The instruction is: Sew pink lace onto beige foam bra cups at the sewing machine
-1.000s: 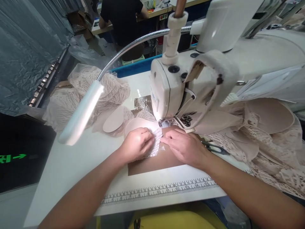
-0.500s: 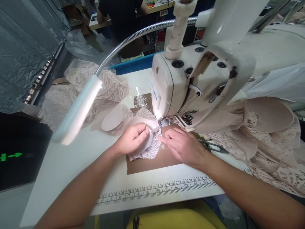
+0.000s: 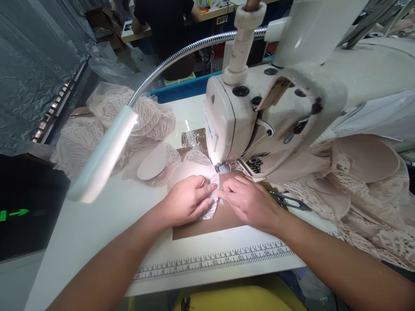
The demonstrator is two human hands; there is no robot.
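My left hand (image 3: 188, 199) lies over a small piece of pale lace (image 3: 210, 207) with its fingers curled and pinching the lace edge. My right hand (image 3: 249, 201) rests beside it, fingertips pressed on the same lace just in front of the presser foot (image 3: 223, 168) of the cream sewing machine (image 3: 253, 116). The lace sits on a brown patch (image 3: 210, 222) of the white table. A beige foam cup (image 3: 184, 170) lies just behind my left hand.
A gooseneck lamp (image 3: 103, 155) hangs over the table's left. Heaps of lace (image 3: 106, 125) lie at back left, lace and foam cups (image 3: 366, 172) at right. Thread snips (image 3: 288, 199) lie right of my right hand. A printed ruler (image 3: 214, 261) runs along the front edge. A person in black (image 3: 165, 26) sits beyond.
My left hand lifted a flap of the lace half a second ago, and has now laid it flat and drawn the piece together closer to the presser foot. My right hand shifted slightly left.
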